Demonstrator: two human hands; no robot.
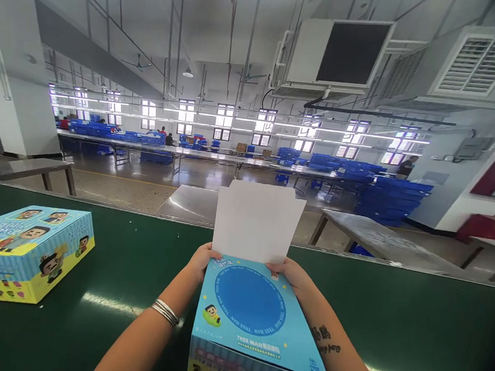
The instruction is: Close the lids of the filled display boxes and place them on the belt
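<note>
In front of me on the green table lies a blue printed cardboard box [250,301] with a big dark blue circle on its upper face. A white flap [255,221] stands up from its far edge. My left hand [201,259] grips the far left corner, thumb on top near the flap's base. At the far right corner my right hand [294,276] does the same, its thumb lying on the printed face. The remaining fingers of both hands are mostly hidden behind the box sides.
Another blue and yellow box [29,253] sits at the left on the green table [136,268]. Beyond the table's far edge stand metal benches [381,237]. Stacks of blue crates [391,198] rise farther back, with several people in the distance.
</note>
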